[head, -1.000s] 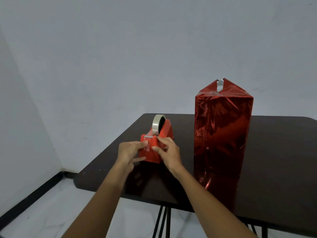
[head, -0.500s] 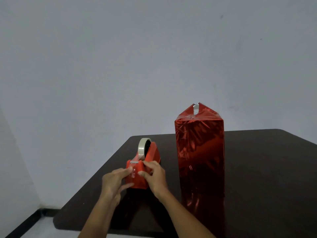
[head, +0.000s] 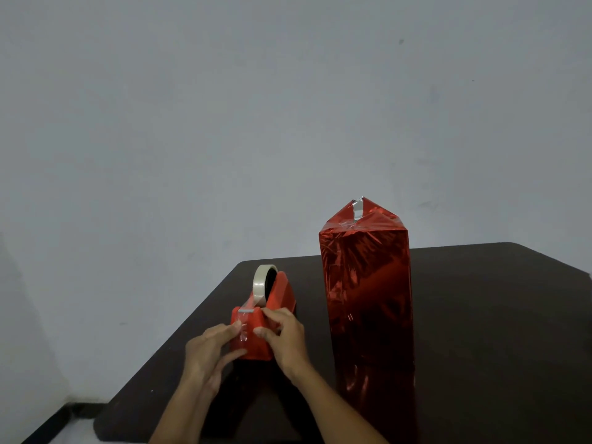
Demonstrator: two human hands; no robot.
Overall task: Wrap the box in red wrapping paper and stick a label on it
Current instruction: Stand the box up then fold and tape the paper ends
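Tape (head: pixel 244 331) is pulled further off the dispenser (head: pixel 279 294) than a second ago, left hand (head: pixel 208 347) and right hand (head: pixel 285 338) both pinching it (wrapped box (head: pixel 365 299) stands just right, loose top flap probably next).

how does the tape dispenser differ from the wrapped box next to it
The wrapped box stands tall with shiny, crinkled foil; the tape dispenser is low, smooth plastic. The left hand and right hand hold the tape dispenser; the wrapped box stands untouched. Both are red and sit on the dark table.
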